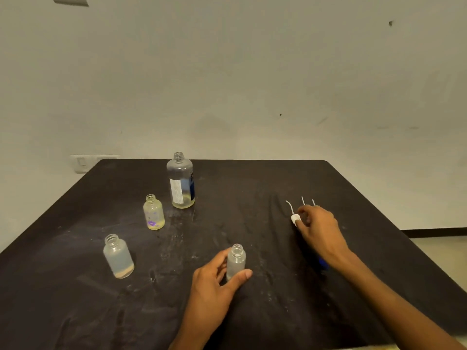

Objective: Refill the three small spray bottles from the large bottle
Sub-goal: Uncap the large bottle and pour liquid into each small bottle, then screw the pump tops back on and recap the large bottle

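The large clear bottle (181,181) stands uncapped at the back of the black table (252,188), with a little yellowish liquid at its bottom. Three small uncapped bottles stand in front of it: a yellowish one with a purple flower (153,213), a frosted one (118,256) at the left, and a clear one (235,260) near the middle. My left hand (214,281) holds the clear one, thumb and fingers round its lower body. My right hand (319,229) lies over the white spray heads (295,218) at the right, fingers on one; three thin dip tubes stick out beyond it.
A blue thing (323,262) peeks out from under my right forearm. The tabletop is smeared with wet and dusty marks. A pale wall with a switch plate (82,162) rises behind the table's far edge; the floor shows at the right.
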